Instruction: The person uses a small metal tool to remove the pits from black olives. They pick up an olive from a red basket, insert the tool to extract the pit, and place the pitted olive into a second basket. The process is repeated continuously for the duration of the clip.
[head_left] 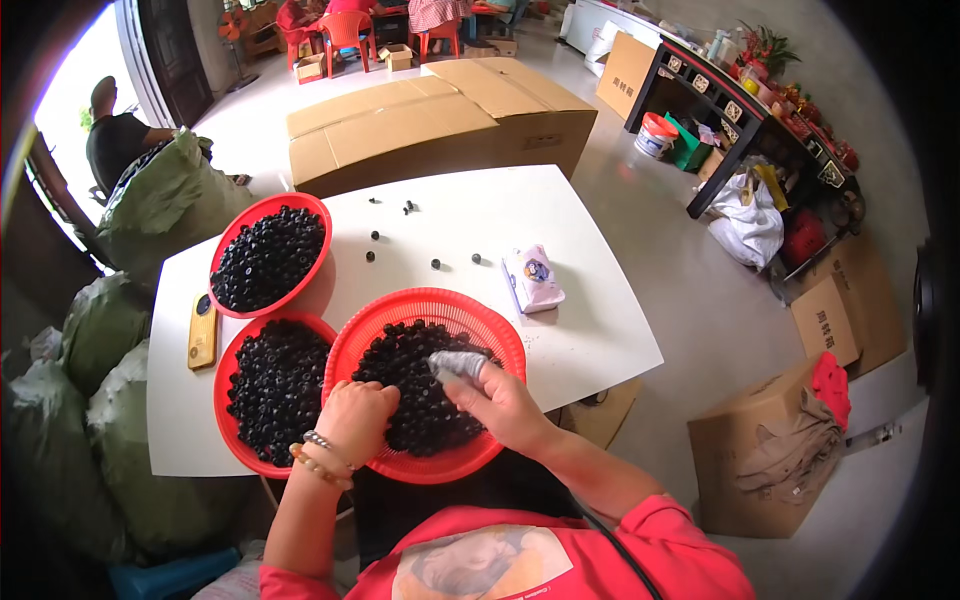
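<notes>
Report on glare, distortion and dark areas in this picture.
Head view: the doorway is blown out to white; the white table has bowed edges; small highlights dot the black pieces; the right-hand corners fall to black.

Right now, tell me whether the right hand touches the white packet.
Apart: the head view shows basket rim and tabletop between the right hand and white packet.

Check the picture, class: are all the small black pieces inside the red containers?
No, several small black pieces lie loose on the white table, outside the red basket.
</notes>
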